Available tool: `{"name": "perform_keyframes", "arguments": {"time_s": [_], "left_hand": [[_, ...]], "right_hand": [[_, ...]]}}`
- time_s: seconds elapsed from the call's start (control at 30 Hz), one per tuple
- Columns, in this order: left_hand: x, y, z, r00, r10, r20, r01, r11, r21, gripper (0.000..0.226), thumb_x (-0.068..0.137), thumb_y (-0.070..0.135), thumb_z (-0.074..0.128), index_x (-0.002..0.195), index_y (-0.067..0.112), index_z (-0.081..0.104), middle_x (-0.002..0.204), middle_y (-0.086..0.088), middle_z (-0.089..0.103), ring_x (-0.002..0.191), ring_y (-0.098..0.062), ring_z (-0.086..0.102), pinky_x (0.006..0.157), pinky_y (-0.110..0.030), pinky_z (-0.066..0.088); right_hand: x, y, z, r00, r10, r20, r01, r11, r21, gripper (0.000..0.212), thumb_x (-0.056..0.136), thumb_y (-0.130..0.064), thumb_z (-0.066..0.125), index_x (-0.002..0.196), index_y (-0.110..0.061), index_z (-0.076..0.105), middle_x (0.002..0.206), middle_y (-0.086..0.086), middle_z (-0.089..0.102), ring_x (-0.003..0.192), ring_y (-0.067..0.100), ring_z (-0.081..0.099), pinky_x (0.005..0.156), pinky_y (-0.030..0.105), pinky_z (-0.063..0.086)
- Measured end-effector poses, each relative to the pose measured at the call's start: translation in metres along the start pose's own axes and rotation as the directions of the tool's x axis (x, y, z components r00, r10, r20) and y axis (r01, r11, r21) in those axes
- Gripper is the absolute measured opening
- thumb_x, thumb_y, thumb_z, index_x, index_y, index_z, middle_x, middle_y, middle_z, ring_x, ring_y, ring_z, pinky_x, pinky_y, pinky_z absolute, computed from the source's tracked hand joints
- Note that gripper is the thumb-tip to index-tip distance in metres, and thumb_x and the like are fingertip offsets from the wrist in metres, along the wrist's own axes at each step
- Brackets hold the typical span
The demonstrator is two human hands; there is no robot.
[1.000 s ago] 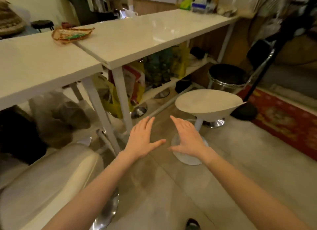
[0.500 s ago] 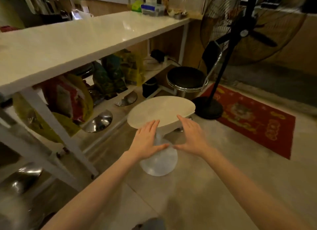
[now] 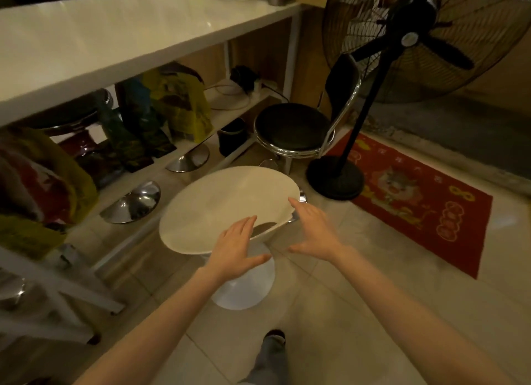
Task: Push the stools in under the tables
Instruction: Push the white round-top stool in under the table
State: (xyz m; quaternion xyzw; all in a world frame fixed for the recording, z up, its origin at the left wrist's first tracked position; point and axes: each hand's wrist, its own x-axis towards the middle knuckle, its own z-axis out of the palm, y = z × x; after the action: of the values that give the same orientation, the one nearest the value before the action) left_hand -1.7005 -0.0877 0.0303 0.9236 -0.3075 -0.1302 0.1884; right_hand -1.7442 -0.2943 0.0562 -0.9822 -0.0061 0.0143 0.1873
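White stool [image 3: 227, 203] frame centre, our left hand [image 3: 234, 248] and right hand [image 3: 314, 235] spread flat, gripping nothing; we push seat rim evenly toward table [image 3: 115, 39] upper left.

— What stands on the right? 
— A tall black pedestal fan [image 3: 413, 39] with a round base, on pale floor tiles [image 3: 330, 312]. A red patterned floor mat [image 3: 416, 206] lies just beside that base.

— And far left? 
— Yellow plastic bags [image 3: 184, 102] on a low white shelf [image 3: 230, 114], with a white power strip [image 3: 255, 86] farther back.
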Motion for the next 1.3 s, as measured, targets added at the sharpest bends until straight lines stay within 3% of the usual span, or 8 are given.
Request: {"name": "perform_keyframes", "arguments": {"time_s": [0.1, 0.4, 0.57, 0.7, 0.8, 1.0, 1.17, 1.3], "left_hand": [[0.029, -0.003, 0.011, 0.998, -0.052, 0.024, 0.052, 0.999, -0.009, 0.109, 0.061, 0.081, 0.026, 0.148, 0.016, 0.014, 0.155, -0.004, 0.021, 0.140, -0.021, 0.022, 0.113, -0.037, 0.021], [0.071, 0.006, 0.042, 0.975, -0.192, 0.113, 0.197, 0.980, -0.033, 0.102, 0.061, 0.078, 0.026, 0.142, 0.018, 0.034, 0.146, -0.004, 0.040, 0.133, -0.021, 0.037, 0.106, -0.037, 0.032], [0.083, 0.022, 0.065, 0.953, -0.303, 0.022, 0.303, 0.944, -0.129, 0.073, 0.069, 0.070, 0.035, 0.110, 0.017, 0.063, 0.105, -0.004, 0.068, 0.097, -0.023, 0.061, 0.080, -0.039, 0.048], [0.091, 0.035, 0.075, 0.872, -0.459, -0.173, 0.429, 0.884, -0.184, 0.056, 0.072, 0.059, 0.034, 0.079, 0.015, 0.067, 0.073, 0.000, 0.068, 0.065, -0.018, 0.059, 0.053, -0.031, 0.040], [0.102, 0.037, 0.075, 0.842, -0.503, -0.196, 0.486, 0.864, -0.129, 0.056, 0.071, 0.053, 0.031, 0.073, 0.010, 0.067, 0.070, -0.005, 0.068, 0.063, -0.022, 0.061, 0.050, -0.033, 0.040], [0.110, 0.044, 0.075, 0.810, -0.572, -0.134, 0.582, 0.811, 0.060, 0.018, 0.086, 0.022, 0.055, 0.098, 0.014, 0.067, 0.094, -0.005, 0.064, 0.086, -0.027, 0.060, 0.057, -0.028, 0.036], [0.104, 0.042, 0.087, 0.833, -0.517, -0.198, 0.545, 0.828, 0.130, 0.026, 0.048, 0.012, 0.086, 0.060, 0.011, 0.063, 0.053, -0.004, 0.060, 0.043, -0.023, 0.057, 0.034, -0.022, 0.038], [0.104, 0.035, 0.088, 0.873, -0.450, -0.189, 0.483, 0.852, 0.203, 0.035, 0.037, 0.018, 0.090, 0.054, 0.015, 0.060, 0.046, 0.001, 0.057, 0.035, -0.019, 0.053, 0.032, -0.016, 0.034]], "right_hand": [[0.029, 0.028, -0.003, 0.994, -0.033, 0.100, 0.036, 0.999, -0.028, 0.106, 0.068, -0.037, 0.079, 0.148, -0.015, 0.013, 0.148, 0.007, 0.033, 0.136, 0.022, 0.028, 0.110, 0.032, 0.021], [0.086, 0.090, 0.016, 0.918, -0.171, 0.358, 0.194, 0.981, -0.028, 0.095, 0.071, -0.034, 0.077, 0.146, -0.014, 0.021, 0.144, 0.009, 0.039, 0.132, 0.024, 0.034, 0.105, 0.031, 0.025], [0.119, 0.118, 0.031, 0.835, -0.288, 0.470, 0.330, 0.944, -0.008, 0.088, 0.071, -0.036, 0.075, 0.143, -0.016, 0.028, 0.139, 0.009, 0.045, 0.127, 0.026, 0.039, 0.103, 0.033, 0.029], [0.141, 0.133, 0.042, 0.748, -0.378, 0.546, 0.459, 0.888, -0.013, 0.080, 0.075, -0.036, 0.070, 0.142, -0.018, 0.030, 0.140, 0.007, 0.045, 0.128, 0.024, 0.039, 0.104, 0.032, 0.027], [0.157, 0.140, 0.055, 0.688, -0.424, 0.589, 0.536, 0.844, -0.019, 0.065, 0.078, -0.035, 0.066, 0.136, -0.018, 0.040, 0.134, 0.005, 0.052, 0.123, 0.023, 0.045, 0.100, 0.031, 0.031], [0.172, 0.141, 0.083, 0.624, -0.440, 0.646, 0.528, 0.846, 0.066, 0.047, 0.084, -0.037, 0.061, 0.125, -0.016, 0.054, 0.124, 0.007, 0.060, 0.115, 0.026, 0.052, 0.095, 0.035, 0.034], [0.170, 0.142, 0.095, 0.688, -0.429, 0.585, 0.483, 0.873, 0.072, 0.039, 0.090, -0.049, 0.048, 0.121, -0.027, 0.058, 0.122, -0.001, 0.061, 0.117, 0.025, 0.045, 0.093, 0.034, 0.024], [0.169, 0.144, 0.096, 0.683, -0.444, 0.580, 0.504, 0.861, 0.066, 0.064, 0.076, -0.058, 0.026, 0.121, -0.026, 0.057, 0.127, -0.005, 0.056, 0.117, 0.022, 0.040, 0.086, 0.030, 0.018]]}}
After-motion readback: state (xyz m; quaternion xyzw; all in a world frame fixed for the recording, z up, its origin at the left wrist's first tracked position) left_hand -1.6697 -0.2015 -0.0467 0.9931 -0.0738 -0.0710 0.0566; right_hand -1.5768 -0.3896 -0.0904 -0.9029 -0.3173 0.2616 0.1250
